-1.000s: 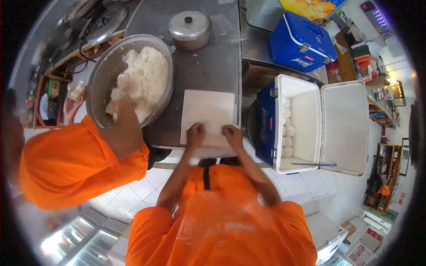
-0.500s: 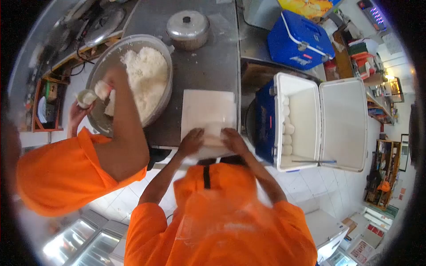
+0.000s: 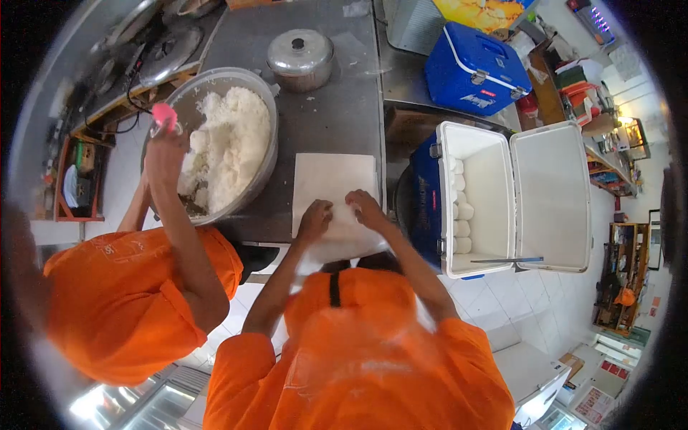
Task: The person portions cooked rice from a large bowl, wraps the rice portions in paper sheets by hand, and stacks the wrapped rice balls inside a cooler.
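A stack of white paper sheets [image 3: 334,172] lies at the front edge of the metal counter before me. My left hand [image 3: 315,219] is on its left part, fingers curled and closed on the top paper sheet. On the right part, my right hand [image 3: 366,208] has bent fingers pinching at the same sheet. The two hands are a short gap apart. Whether anything lies under the sheet between them I cannot make out. Pale, see-through material hangs at the near edge below my hands.
Left, a co-worker's hand [image 3: 166,154] holds a pink-topped tool over a big tub [image 3: 271,147] of white rice. A lidded metal pot [image 3: 301,61] stands farther back. Right, an open cooler [image 3: 479,201] holds several white rolls [image 3: 462,228]; a closed blue cooler [image 3: 479,68] stands behind it.
My hands have moved slightly forward over the paper from its near edge, fingers more curled. The co-worker has raised the pink-topped tool; the small cup in their other hand is out of sight.
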### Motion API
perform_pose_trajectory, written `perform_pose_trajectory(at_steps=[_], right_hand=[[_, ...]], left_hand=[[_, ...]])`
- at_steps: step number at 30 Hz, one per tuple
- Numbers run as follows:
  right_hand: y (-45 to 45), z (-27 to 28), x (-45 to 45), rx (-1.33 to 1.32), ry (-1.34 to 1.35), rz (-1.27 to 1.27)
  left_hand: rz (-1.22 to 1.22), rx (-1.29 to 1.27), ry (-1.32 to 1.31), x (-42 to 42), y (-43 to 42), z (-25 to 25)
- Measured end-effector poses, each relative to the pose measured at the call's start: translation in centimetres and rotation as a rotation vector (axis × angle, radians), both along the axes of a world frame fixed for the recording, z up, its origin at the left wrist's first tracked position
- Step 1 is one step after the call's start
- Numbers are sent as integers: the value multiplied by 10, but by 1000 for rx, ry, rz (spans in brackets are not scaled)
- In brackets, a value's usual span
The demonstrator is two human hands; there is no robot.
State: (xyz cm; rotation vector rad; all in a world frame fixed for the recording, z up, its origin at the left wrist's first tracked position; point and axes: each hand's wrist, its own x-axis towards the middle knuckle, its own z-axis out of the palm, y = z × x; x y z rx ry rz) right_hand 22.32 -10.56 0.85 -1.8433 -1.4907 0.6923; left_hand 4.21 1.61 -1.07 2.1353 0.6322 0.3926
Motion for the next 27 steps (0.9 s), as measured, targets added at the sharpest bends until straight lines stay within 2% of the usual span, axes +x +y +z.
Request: perform_pose_trajectory(at_steps=[1,2,4,5,7,8,9,10,11,13,14,15,17,19,20,22,23,24,25,26,27], right_hand=[[-4,8,-6,79,72,-18],[-5,16,-8,156,143,-35],[-2,17,-9,134,245,-88],[0,17,-8,114,345,-141],[7,20,-6,157,448,-152],[10,21,-5,200,549,-165],[14,33,-5,203,549,-165],[18,56,-6,144,817,-262],[21,68,-9,80,1087,-362],[29,66,-11,125,1104,-372],[32,65,-12,171,1117,-381],[31,65,-11,181,1116,-386],[27,67,-8,205,1102,-435],[18,76,2,241,987,-445],[12,81,3,267,881,-452],[4,85,7,282,818,-512],[0,88,11,288,752,-562],[-4,92,13,293,746,-589],[-7,98,14,400,568,-526],[-10,103,15,494,388,-464],[-12,113,16,493,379,-501]], left_hand=[[-25,163,-182,-1,-1,-4],[-24,166,-183,1,-1,-8],[73,247,-377,5,-6,-3],[74,248,-375,5,-6,0],[164,-504,-183,5,-5,13],[166,-502,-183,6,-2,19],[195,-773,-312,9,2,27],[221,-1045,-441,12,5,34],[218,-1044,-437,17,4,44],[302,-1434,-703,29,-3,55],[295,-1434,-696,33,-3,39],[218,-859,-609,38,-2,7],[124,-292,-504,48,-3,-6],[480,-804,-426,58,-10,17],[470,-808,-416,59,-14,42],[551,-1029,-200,66,-17,103],[532,-1033,-190,72,-16,114],[503,-1221,-303,80,-15,122],[468,-1415,-409,90,-16,123],[443,-1431,-378,102,-20,121],[505,-1207,-376,114,-24,120]])
